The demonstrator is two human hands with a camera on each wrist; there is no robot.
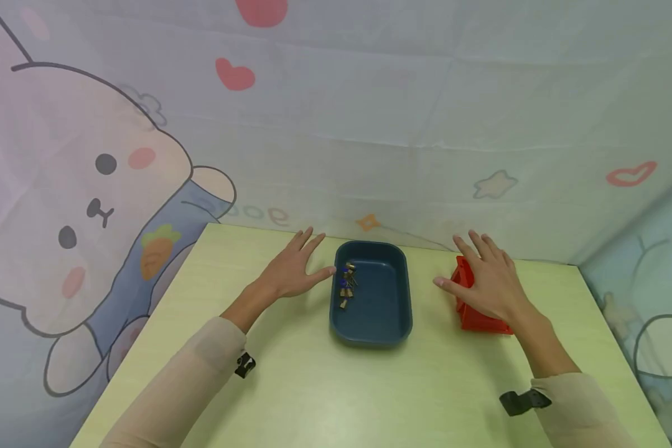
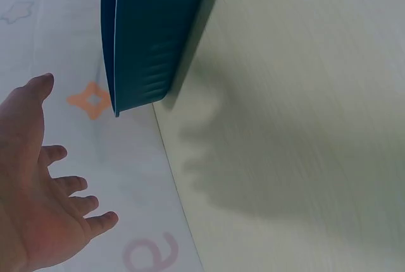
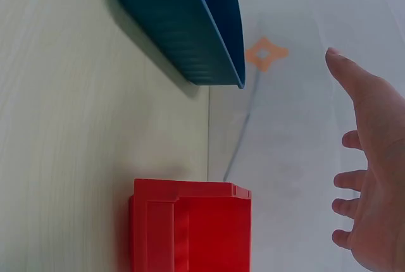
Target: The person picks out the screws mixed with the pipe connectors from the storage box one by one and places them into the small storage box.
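A dark blue-green rectangular tub (image 1: 378,323) stands on the table between the two hands. Along its left inner side lie several small brass-coloured pieces (image 1: 347,283), some with blue parts; their exact kind is too small to tell. My left hand (image 1: 294,270) hovers left of the tub, fingers spread, holding nothing; a gap to the tub shows in the left wrist view. Above a red open-fronted bin (image 3: 190,228), my right hand (image 1: 490,280) hangs with fingers apart and holds nothing. It hides part of the bin in the head view.
The pale yellow-green table (image 1: 313,398) ends at a printed cloth backdrop (image 1: 369,112) just behind the tub. Another cloth (image 1: 649,311) hangs along the right side. Black straps (image 1: 245,364) are worn at both wrists.
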